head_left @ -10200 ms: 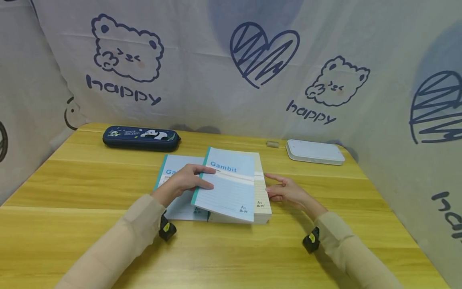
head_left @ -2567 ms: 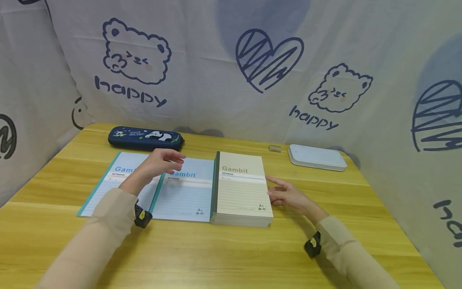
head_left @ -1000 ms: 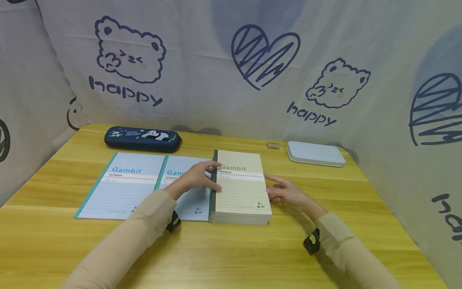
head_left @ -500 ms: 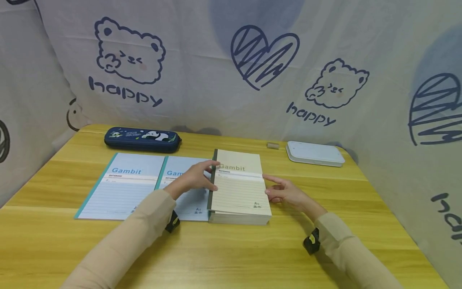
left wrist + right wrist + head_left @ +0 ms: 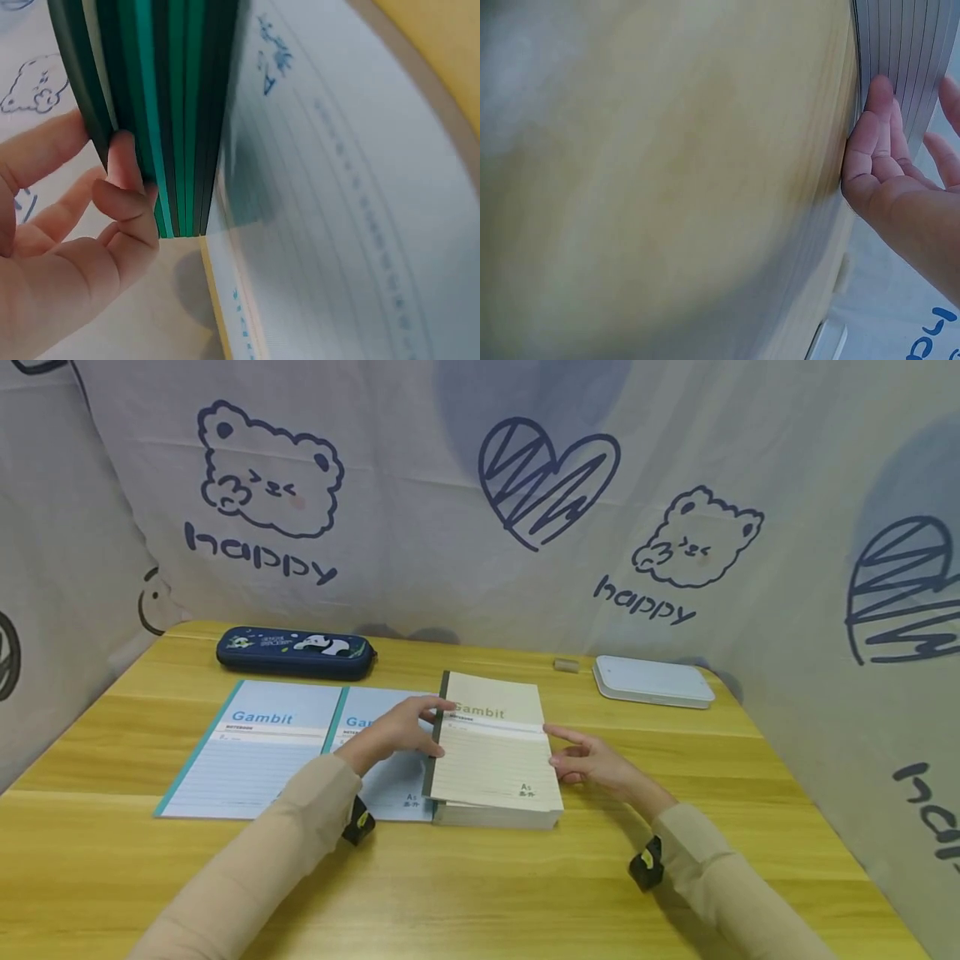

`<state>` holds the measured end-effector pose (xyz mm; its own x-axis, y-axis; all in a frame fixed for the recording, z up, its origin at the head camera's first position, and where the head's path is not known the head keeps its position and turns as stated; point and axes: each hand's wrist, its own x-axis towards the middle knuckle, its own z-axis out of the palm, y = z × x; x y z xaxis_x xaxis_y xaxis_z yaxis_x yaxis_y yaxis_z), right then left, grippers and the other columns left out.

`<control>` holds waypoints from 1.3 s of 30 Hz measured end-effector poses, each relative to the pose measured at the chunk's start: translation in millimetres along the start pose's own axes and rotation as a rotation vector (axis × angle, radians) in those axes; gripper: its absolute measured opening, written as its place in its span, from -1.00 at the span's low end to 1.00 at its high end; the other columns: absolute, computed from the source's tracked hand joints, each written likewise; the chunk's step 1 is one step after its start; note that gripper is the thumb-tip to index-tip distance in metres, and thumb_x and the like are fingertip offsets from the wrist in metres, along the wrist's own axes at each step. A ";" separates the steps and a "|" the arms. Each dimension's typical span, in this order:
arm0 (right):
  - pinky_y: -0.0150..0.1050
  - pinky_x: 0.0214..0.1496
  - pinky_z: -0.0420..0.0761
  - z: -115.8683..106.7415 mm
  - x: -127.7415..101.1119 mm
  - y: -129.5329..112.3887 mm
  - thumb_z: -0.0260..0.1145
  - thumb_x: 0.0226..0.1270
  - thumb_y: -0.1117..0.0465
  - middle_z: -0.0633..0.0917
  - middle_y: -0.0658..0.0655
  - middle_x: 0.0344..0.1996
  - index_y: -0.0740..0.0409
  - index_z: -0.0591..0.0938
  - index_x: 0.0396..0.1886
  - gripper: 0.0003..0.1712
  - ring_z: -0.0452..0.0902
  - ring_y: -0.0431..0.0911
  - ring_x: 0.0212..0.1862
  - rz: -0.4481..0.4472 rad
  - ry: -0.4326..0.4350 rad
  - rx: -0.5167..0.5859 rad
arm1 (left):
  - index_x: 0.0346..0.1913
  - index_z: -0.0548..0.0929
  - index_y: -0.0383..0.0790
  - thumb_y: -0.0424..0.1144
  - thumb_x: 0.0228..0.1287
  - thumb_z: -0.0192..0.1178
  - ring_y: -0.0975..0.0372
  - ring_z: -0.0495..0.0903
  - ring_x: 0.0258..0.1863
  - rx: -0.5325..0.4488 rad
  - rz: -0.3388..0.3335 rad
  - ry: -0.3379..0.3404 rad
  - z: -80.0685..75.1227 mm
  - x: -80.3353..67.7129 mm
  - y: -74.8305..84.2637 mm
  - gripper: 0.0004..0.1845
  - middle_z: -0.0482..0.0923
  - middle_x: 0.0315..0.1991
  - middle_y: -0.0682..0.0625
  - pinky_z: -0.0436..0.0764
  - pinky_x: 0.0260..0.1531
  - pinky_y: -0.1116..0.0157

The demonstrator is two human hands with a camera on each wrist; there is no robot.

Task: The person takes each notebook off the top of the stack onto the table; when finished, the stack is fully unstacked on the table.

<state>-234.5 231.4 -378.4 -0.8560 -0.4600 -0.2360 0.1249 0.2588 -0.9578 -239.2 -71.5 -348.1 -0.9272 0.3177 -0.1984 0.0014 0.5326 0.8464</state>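
My left hand [image 5: 401, 728] pinches the cream "Gambit" notebook [image 5: 487, 772] at its dark spine, thumb and fingers at the left edge. This notebook tops a thick notebook stack [image 5: 495, 817] and sits shifted left, its near edge a little raised. In the left wrist view, fingertips [image 5: 124, 161] reach in under it, beside the green and dark spines [image 5: 180, 135]. My right hand [image 5: 592, 762] rests its fingers against the stack's right side; the right wrist view shows fingertips [image 5: 881, 94] on the page edges [image 5: 907, 45]. Two blue notebooks [image 5: 247, 772] lie left of the stack, the nearer one partly covered by my left hand.
A navy panda pencil case [image 5: 296, 653] lies at the back left. At the back right are a small tan block [image 5: 566, 666] and a white flat case [image 5: 652, 682]. A printed cloth [image 5: 420, 527] hangs behind the table.
The cream notebook has slid left over the stack with my left hand, its near edge lifting. Earlier, a blue notebook was carried left off the stack. My right hand has stayed at the stack's side.
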 end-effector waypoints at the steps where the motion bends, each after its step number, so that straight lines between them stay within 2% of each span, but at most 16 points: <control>1: -0.35 -0.28 0.50 0.1 0.1 0.1 0.15 0.24 0.36 0.52 0.18 -0.27 0.28 0.07 0.35 -0.28 0.49 -0.17 -0.33 0.002 0.002 -0.001 | 0.20 0.40 -0.15 -0.54 -0.15 0.32 -0.07 0.27 0.10 -0.019 -0.008 -0.008 -1.4 -0.3 -0.9 -0.28 0.24 0.16 -0.31 0.40 -0.11 0.10; 4: -0.35 -0.28 0.49 0.2 0.2 0.1 0.17 0.23 0.35 0.51 0.18 -0.26 0.28 0.07 0.35 -0.27 0.48 -0.17 -0.33 0.005 0.002 -0.001 | 0.19 0.43 -0.16 -0.57 -0.14 0.26 0.00 0.33 -0.04 -0.089 -0.022 -0.045 -6.2 -1.1 -4.0 -0.30 0.24 0.17 -0.28 0.41 -0.26 0.21; 8: -0.34 -0.27 0.50 -0.1 0.0 0.6 0.18 0.23 0.33 0.51 0.19 -0.25 0.28 0.06 0.35 -0.25 0.50 -0.16 -0.31 0.001 -0.002 0.004 | 0.18 0.44 -0.20 -0.59 -0.15 0.16 0.10 0.29 -0.23 -0.174 -0.037 -0.073 -11.5 -5.4 -5.2 -0.32 0.27 0.18 -0.21 0.32 -0.46 0.32; 12: -0.34 -0.27 0.50 0.3 0.0 1.9 0.18 0.23 0.34 0.51 0.19 -0.25 0.26 0.07 0.35 -0.25 0.50 -0.15 -0.31 0.004 0.005 0.008 | 0.20 0.40 -0.23 -0.60 -0.12 0.10 0.11 0.33 -0.19 -0.268 -0.053 -0.084 -15.3 -9.7 -6.3 -0.33 0.23 0.20 -0.19 0.39 -0.38 0.31; 15: -0.34 -0.27 0.50 0.4 0.3 3.6 0.17 0.22 0.36 0.51 0.18 -0.25 0.24 0.07 0.36 -0.26 0.51 -0.14 -0.30 0.009 0.011 0.013 | 0.24 0.35 -0.24 -0.61 -0.09 0.11 0.07 0.38 -0.12 -0.309 -0.055 -0.090 -17.1 -12.2 -7.1 -0.31 0.16 0.24 -0.21 0.44 -0.23 0.24; 18: -0.34 -0.27 0.51 -0.2 0.5 5.2 0.17 0.23 0.36 0.50 0.19 -0.25 0.26 0.05 0.35 -0.25 0.51 -0.13 -0.30 0.001 0.007 0.011 | 0.26 0.31 -0.22 -0.58 -0.07 0.21 0.04 0.31 0.03 -0.307 -0.047 -0.086 -17.8 -14.1 -7.7 -0.28 0.06 0.30 -0.20 0.40 -0.10 0.17; 20: -0.33 -0.27 0.51 -0.1 0.5 5.4 0.17 0.23 0.36 0.50 0.20 -0.24 0.26 0.05 0.36 -0.25 0.51 -0.13 -0.30 -0.003 0.005 0.012 | 0.27 0.30 -0.19 -0.56 -0.07 0.26 0.03 0.28 0.07 -0.310 -0.043 -0.084 -17.7 -15.2 -8.5 -0.25 -0.02 0.33 -0.19 0.41 -0.09 0.15; 22: -0.34 -0.28 0.51 -0.1 0.6 5.3 0.17 0.22 0.35 0.50 0.20 -0.24 0.26 0.05 0.36 -0.25 0.51 -0.13 -0.30 -0.005 0.003 0.011 | 0.29 0.27 -0.18 -0.56 -0.04 0.25 0.04 0.31 0.03 -0.315 -0.035 -0.087 -17.5 -16.3 -9.8 -0.24 -0.06 0.35 -0.19 0.45 -0.16 0.18; 27: -0.33 -0.28 0.51 0.4 0.9 4.6 0.17 0.23 0.36 0.51 0.20 -0.24 0.26 0.05 0.36 -0.26 0.51 -0.14 -0.31 -0.007 -0.005 0.010 | 0.30 0.23 -0.21 -0.66 0.04 0.08 0.07 0.46 -0.23 -0.359 -0.008 -0.081 -17.2 -18.7 -14.0 -0.28 -0.05 0.34 -0.21 0.52 -0.39 0.26; 33: -0.33 -0.28 0.51 1.0 1.9 4.2 0.15 0.24 0.37 0.52 0.20 -0.25 0.29 0.03 0.35 -0.26 0.52 -0.15 -0.31 -0.019 -0.012 0.012 | 0.25 0.32 -0.24 -0.71 0.03 0.00 0.03 0.32 -0.09 -0.308 0.019 0.006 -19.0 -20.9 -18.2 -0.34 -0.01 0.33 -0.21 0.41 -0.37 0.30; 39: -0.31 -0.27 0.52 0.4 2.5 3.8 0.14 0.25 0.37 0.53 0.18 -0.26 0.30 0.03 0.35 -0.27 0.52 -0.15 -0.32 -0.027 -0.020 0.006 | 0.25 0.32 -0.21 -0.69 0.10 -0.07 0.04 0.37 -0.27 -0.318 0.011 0.049 -23.9 -25.1 -22.3 -0.38 0.03 0.28 -0.25 0.37 -0.42 0.29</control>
<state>-235.9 230.9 -382.7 -0.8489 -0.4835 -0.2134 0.1051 0.2413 -0.9647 -224.9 -110.1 -350.2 -0.9447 0.2798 -0.1712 -0.0987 0.2553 0.9618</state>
